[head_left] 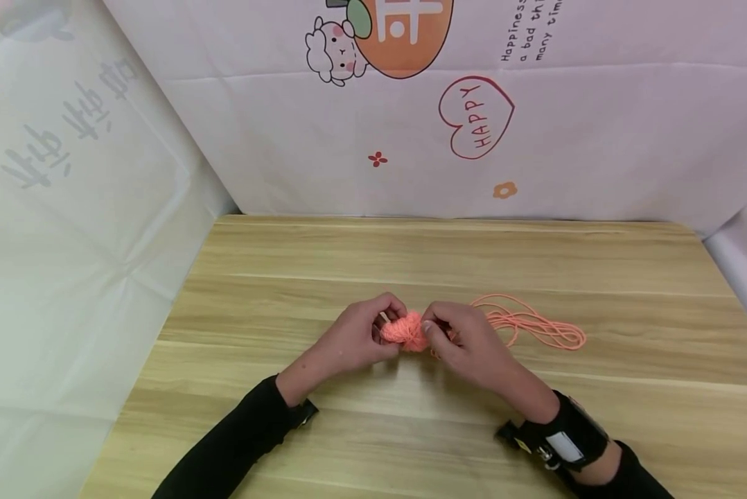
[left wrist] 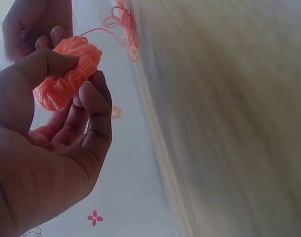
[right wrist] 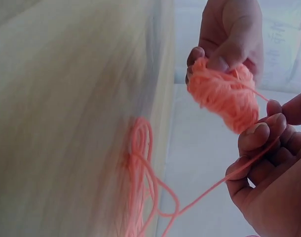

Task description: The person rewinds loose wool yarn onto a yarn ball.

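Observation:
A small bundle of coral yarn [head_left: 405, 331] is held between both hands above the table. My left hand [head_left: 357, 333] grips its left end, thumb on one side and fingers on the other, as the left wrist view shows. At its right side my right hand [head_left: 473, 343] pinches a single strand of yarn [right wrist: 261, 95] between thumb and fingertips. From the bundle the strand runs through these fingers, then down to a loose heap of yarn loops [right wrist: 138, 168] on the table. The bundle [right wrist: 224, 94] looks wound thick, with strands crossing its middle.
The loose loops [head_left: 535, 326] spread to the right of the right hand on the wood-grain table [head_left: 348, 443]. Behind the table stands a white printed cloth [head_left: 274, 145], and another white sheet [head_left: 99, 277] hangs at the left. A black strap with a device [head_left: 563, 443] circles the right wrist.

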Demonstrator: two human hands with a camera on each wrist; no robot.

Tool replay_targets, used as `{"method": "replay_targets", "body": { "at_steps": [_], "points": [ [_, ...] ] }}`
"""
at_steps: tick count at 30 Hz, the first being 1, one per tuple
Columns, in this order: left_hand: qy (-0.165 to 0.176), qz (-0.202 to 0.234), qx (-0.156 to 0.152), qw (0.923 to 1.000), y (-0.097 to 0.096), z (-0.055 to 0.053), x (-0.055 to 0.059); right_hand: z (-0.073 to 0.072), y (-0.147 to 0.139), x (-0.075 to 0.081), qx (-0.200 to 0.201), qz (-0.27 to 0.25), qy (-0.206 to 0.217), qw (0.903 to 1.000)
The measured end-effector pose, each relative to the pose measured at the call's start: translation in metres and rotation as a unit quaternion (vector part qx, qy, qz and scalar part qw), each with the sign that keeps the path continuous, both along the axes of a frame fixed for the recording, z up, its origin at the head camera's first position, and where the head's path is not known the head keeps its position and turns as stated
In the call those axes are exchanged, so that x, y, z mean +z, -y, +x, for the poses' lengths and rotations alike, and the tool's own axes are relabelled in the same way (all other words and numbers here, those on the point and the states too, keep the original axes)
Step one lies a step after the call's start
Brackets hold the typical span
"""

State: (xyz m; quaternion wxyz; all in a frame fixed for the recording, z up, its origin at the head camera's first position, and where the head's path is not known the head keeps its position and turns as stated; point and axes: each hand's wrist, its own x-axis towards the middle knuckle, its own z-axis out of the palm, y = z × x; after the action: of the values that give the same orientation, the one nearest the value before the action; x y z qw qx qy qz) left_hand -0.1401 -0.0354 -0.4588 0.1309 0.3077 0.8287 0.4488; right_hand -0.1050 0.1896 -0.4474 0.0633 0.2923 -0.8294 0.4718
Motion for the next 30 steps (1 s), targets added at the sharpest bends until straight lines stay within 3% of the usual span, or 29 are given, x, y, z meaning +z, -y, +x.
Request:
{"method": "replay_targets", "body": {
  "at_steps": [5, 12, 16, 22, 28, 30],
  "points": [
    [-0.001, -0.004, -0.018, 0.9998, 0.000, 0.000, 0.000, -0.002, -0.004, 0.001, -0.006, -0.001, 0.010, 0.9999],
    [-0.011, 0.003, -0.070, 0.9975, -0.002, 0.001, -0.002, -0.003, -0.006, -0.001, -0.013, 0.001, 0.024, 0.9996],
    [-0.022, 0.020, -0.078, 0.9965, -0.002, 0.000, -0.003, -0.004, -0.007, -0.002, -0.016, 0.000, 0.036, 0.9992],
    [-0.002, 0.092, -0.078, 0.9927, -0.002, 0.002, 0.006, -0.005, -0.008, -0.005, -0.017, 0.002, 0.040, 0.9991],
    [0.054, 0.194, -0.075, 0.9768, -0.003, 0.009, 0.031, -0.002, -0.001, 0.003, -0.004, 0.003, 0.047, 0.9989],
    [0.067, 0.214, -0.071, 0.9720, -0.003, 0.009, 0.033, -0.002, 0.001, 0.002, 0.001, -0.001, 0.052, 0.9987]
  ]
}}
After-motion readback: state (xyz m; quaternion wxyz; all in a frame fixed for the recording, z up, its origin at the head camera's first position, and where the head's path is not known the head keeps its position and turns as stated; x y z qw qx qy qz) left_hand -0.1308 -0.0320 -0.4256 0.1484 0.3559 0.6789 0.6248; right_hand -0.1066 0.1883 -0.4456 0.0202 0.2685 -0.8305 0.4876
